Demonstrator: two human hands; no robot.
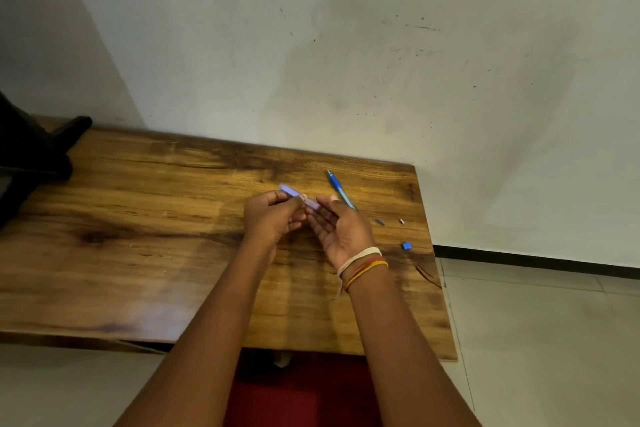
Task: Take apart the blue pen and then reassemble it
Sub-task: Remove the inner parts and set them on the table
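Forearms reach in from the near edge over a wooden table point(138, 218) that stands against a pale wall point(346, 45); every place below is told from the table. Above its middle the left hand point(272, 218) is curled, thumb and fingertips pinched on a light blue pen barrel point(291, 191), which slants up and away to the left and is blurred. The right hand point(341, 230), with coloured thread bands point(363, 265) at the wrist, is palm-up with fingers spread and loosely bent, their tips at the barrel's other end; whether they grip it I cannot tell. Near the table's right edge lies a small blue cap piece point(406, 246). Farther back are a small grey part point(380, 221) and a tiny pale part point(401, 221). Beyond the right hand a blue refill section point(341, 190) lies on the wood, its tip toward the wall. No writing can be read on any piece. At the far left corner is a dark object point(31, 149).
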